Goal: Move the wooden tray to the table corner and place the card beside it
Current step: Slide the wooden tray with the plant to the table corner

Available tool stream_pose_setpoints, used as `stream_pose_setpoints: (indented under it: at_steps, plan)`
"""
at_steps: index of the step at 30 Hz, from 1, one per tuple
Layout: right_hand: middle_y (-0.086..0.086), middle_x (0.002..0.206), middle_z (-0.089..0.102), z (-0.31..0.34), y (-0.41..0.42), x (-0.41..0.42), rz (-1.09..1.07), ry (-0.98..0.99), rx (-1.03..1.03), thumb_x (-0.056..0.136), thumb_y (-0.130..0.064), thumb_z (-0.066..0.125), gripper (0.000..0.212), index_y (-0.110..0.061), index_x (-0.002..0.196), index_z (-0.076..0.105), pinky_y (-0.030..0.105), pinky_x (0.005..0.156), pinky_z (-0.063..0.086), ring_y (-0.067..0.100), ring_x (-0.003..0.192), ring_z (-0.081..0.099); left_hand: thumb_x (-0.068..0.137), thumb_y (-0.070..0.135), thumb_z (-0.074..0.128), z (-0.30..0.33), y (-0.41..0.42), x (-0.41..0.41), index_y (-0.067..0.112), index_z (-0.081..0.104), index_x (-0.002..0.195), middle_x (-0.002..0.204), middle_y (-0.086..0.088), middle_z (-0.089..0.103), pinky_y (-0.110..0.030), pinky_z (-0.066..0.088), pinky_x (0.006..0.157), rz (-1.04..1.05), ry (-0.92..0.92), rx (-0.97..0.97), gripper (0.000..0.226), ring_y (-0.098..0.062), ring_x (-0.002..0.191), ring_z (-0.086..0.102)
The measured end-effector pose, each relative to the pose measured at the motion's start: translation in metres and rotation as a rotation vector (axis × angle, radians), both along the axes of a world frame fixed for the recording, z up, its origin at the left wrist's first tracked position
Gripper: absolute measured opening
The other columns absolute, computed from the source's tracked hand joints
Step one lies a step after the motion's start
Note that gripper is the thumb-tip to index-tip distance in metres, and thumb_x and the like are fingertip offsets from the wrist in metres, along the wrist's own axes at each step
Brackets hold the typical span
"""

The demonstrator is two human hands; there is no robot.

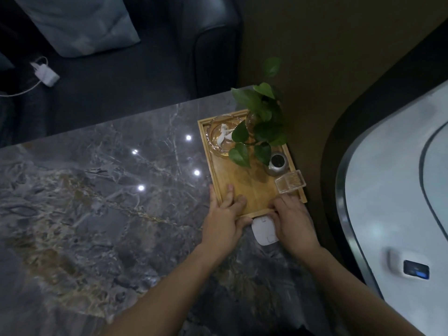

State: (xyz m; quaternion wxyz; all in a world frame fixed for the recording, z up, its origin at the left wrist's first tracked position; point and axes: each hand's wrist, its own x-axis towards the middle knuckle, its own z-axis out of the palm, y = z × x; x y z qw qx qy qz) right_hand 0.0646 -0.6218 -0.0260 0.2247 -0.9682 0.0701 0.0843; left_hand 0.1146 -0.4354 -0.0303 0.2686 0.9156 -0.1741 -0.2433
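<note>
A wooden tray (244,187) lies at the far right corner of the grey marble table (101,190). It carries a glass ashtray (224,134), a leafy plant in a glass vase (258,124), a small dark metal pot (278,163) and a clear plastic box (289,181). My left hand (224,218) grips the tray's near left corner, fingers over the rim. My right hand (292,220) holds the near right edge. A white rounded card (263,230) lies on the table just below the tray's near edge, between my hands and partly under the right one.
A dark sofa (145,57) with a pale cushion (80,23) stands beyond the table, a white charger (46,73) on its seat. A brown gap of floor runs along the table's right edge. A large white curved appliance (400,190) fills the right side.
</note>
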Motion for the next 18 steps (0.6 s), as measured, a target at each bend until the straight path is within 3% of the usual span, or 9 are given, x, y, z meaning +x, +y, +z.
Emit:
stream_pose_setpoints:
  at_steps: [10, 18]
  plan:
    - [0.002, 0.093, 0.06, 0.0004, 0.001, -0.0012, -0.023, -0.001, -0.002, 0.086, -0.013, 0.066, 0.006, -0.016, 0.09, 0.063, 0.038, 0.083, 0.045, 0.023, 0.091, 0.053, 0.093, 0.056, 0.057, 0.0004, -0.0002, -0.0008, 0.026, 0.052, 0.145, 0.165, -0.005, 0.022, -0.055, 0.021, 0.121, 0.018, -0.001, -0.003, 0.06, -0.046, 0.151, -0.012]
    - [0.003, 0.101, 0.06, 0.0029, -0.0008, -0.0016, -0.058, 0.035, 0.002, 0.089, -0.016, 0.063, 0.009, -0.016, 0.098, 0.063, 0.036, 0.088, 0.042, 0.022, 0.099, 0.051, 0.091, 0.053, 0.062, 0.0049, -0.0053, -0.0019, 0.028, 0.053, 0.143, 0.165, -0.002, 0.023, -0.055, 0.028, 0.119, 0.062, 0.016, -0.014, 0.059, -0.043, 0.153, -0.008]
